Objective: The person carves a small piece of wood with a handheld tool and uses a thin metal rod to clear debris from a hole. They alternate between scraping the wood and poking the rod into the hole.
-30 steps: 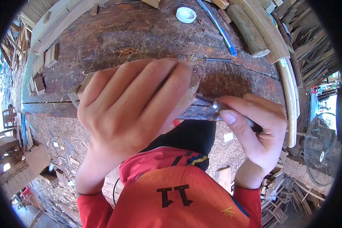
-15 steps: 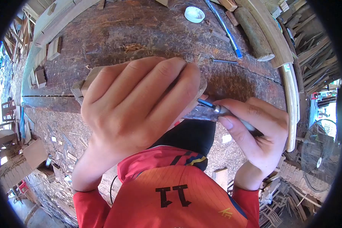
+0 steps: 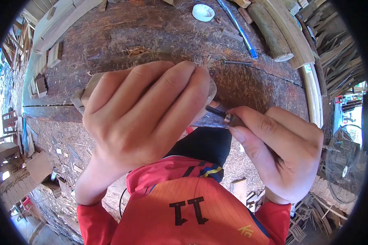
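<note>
My left hand is wrapped over a wooden block, covering most of it. Only the block's left end and a bit at its right side show past the fingers. In my right hand, thumb and fingers pinch a carving chisel by its handle near the metal ferrule. The chisel's dark shaft points left toward the block, and its tip is hidden behind my left hand. Both hands are over the front edge of a worn wooden bench.
A white round cap, a blue-ended rod and a thin metal rod lie on the bench. A round wooden mallet-like piece sits at the right. Wood offcuts stand left; a fan is far right.
My right hand has shifted a little right and the chisel has rolled in its fingers. My left hand keeps its grip on the block. The whole view has moved slightly.
</note>
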Demonstrator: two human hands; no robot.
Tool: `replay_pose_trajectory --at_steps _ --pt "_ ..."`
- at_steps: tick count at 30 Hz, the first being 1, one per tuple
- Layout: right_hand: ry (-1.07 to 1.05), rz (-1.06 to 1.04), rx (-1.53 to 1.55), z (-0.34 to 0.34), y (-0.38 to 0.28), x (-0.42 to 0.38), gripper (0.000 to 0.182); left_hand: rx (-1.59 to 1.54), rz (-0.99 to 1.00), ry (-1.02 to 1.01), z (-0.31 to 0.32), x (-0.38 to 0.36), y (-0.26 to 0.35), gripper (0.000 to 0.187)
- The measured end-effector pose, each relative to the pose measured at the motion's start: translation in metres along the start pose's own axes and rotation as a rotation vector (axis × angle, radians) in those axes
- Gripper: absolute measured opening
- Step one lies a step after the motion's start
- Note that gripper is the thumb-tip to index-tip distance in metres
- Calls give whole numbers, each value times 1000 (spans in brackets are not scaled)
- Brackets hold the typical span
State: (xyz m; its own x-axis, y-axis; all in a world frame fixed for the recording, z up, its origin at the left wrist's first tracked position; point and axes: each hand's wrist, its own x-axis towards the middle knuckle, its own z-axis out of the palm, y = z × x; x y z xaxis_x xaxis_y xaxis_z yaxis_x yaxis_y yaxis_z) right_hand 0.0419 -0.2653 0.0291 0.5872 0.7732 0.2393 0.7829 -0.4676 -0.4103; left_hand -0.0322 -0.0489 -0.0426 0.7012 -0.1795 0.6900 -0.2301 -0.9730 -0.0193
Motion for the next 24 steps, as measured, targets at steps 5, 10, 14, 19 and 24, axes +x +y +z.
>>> replay_pose_trajectory --at_steps 5,10,14,19,24 --pt "-41 -76 -103 -10 -9 4 26 20 28 -1 0 0 1 54" --pt "-19 -9 -22 -7 -11 3 22 15 46 11 1 -2 0 53" --pt "11 16 59 0 -7 -2 21 16 64 36 3 -3 -1 52" --pt "51 -54 -72 3 -14 -8 25 3 52 11 0 -1 0 52" --pt "92 -88 -124 14 -8 -17 27 -17 46 2 0 -1 0 51"
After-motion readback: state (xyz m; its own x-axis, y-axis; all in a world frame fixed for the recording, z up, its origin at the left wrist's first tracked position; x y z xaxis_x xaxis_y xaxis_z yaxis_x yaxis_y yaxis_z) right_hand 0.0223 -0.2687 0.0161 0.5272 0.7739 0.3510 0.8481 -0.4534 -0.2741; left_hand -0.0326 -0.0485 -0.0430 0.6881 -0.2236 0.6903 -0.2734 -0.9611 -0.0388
